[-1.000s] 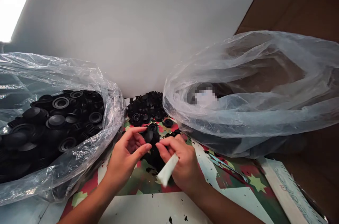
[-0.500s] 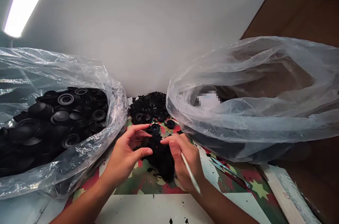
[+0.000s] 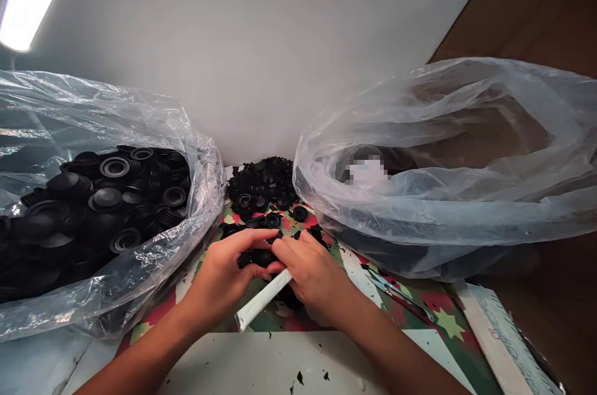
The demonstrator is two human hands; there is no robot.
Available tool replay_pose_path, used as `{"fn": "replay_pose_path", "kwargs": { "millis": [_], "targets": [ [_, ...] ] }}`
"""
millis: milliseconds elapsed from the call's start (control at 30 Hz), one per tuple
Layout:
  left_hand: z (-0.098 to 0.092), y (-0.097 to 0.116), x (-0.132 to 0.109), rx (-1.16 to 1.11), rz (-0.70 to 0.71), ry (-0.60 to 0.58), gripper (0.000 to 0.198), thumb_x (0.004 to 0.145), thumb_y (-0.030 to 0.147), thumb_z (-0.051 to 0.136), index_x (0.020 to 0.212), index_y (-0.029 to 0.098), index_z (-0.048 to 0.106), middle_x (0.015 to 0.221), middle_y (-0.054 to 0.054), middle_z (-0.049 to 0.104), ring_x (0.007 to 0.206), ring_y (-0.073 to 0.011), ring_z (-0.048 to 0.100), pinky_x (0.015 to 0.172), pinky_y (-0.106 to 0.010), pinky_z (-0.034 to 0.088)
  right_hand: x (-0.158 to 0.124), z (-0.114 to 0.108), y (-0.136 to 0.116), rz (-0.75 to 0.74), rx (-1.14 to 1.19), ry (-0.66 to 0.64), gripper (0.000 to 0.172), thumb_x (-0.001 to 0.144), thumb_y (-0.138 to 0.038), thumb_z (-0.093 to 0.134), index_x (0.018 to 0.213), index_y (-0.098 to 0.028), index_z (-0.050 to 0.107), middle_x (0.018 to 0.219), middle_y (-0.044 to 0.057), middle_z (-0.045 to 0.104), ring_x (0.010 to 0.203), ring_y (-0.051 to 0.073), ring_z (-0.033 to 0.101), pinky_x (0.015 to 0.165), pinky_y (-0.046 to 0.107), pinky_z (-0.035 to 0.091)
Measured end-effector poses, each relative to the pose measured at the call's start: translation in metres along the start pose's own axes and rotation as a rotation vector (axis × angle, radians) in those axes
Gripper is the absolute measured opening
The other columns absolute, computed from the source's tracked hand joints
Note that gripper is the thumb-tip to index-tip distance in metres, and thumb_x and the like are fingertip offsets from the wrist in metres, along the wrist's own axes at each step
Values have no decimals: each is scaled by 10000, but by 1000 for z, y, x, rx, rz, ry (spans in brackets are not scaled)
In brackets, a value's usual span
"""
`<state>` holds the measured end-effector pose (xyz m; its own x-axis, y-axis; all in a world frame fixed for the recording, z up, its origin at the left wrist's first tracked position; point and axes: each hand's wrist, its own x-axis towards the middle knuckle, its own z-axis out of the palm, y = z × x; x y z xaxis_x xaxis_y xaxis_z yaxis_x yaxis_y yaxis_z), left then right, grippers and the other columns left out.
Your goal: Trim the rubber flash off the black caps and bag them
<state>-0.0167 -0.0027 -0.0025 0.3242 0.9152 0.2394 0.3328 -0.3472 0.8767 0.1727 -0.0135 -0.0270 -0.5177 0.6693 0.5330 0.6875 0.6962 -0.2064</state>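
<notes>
My left hand (image 3: 228,267) is closed around a black rubber bellows-like part (image 3: 257,257), its thumb and fingers curved about the sides. Pressed close against it, my right hand (image 3: 308,270) grips a white stick-like tool (image 3: 263,302). The tool's wide end points down and to the left; its other end is hidden by my fingers. Beneath and behind both hands lie black rubber parts and scraps, among them a ring-shaped piece (image 3: 273,221).
A clear plastic bag (image 3: 205,196) full of black ribbed parts (image 3: 109,199) stands at left. Another clear bag (image 3: 443,221) gapes at right. Black scraps (image 3: 263,180) are heaped by the wall. Scissors (image 3: 401,295) lie right on the patterned cloth (image 3: 436,302), near a white board (image 3: 261,361).
My right hand has moved left against my left hand. The white tool has swung from pointing down-right to down-left. My left fingers have closed in on the black part.
</notes>
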Motion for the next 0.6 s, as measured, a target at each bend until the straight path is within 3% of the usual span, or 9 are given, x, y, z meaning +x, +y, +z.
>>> {"fn": "replay_pose_path", "kwargs": {
  "millis": [200, 367, 500, 600],
  "targets": [
    [-4, 5, 1, 5, 17, -97, 441, 739, 78, 675, 1126, 262, 778, 949, -34, 765, 872, -214, 696, 771, -306, 558, -1, 1, 1, -68, -15, 94, 301, 978, -93, 416, 715, -216, 494, 629, -18, 540, 554, 160, 389, 624, 311, 274],
    [-8, 13, 5, 58, -8, -223, 164, 777, 205, 765, 932, 242, 804, 950, -48, 739, 875, -216, 674, 775, -292, 527, -3, 3, 1, -69, -8, 93, 267, 947, -92, 418, 736, -209, 531, 646, -14, 556, 556, 156, 394, 632, 315, 265],
    [-12, 16, 5, 106, 9, -195, 82, 758, 173, 771, 800, 241, 791, 774, -4, 734, 746, -187, 642, 700, -264, 489, -1, 2, -3, -125, -14, 118, 284, 936, -105, 403, 698, -211, 517, 587, -27, 484, 526, 154, 341, 615, 321, 240],
    [-15, 18, 5, -2, -27, -186, 96, 729, 152, 765, 715, 241, 800, 685, 7, 729, 671, -174, 628, 657, -259, 479, 1, -3, -7, -177, 26, 146, 334, 968, -124, 397, 656, -213, 477, 553, -41, 442, 512, 139, 334, 609, 313, 234]
  ]
}}
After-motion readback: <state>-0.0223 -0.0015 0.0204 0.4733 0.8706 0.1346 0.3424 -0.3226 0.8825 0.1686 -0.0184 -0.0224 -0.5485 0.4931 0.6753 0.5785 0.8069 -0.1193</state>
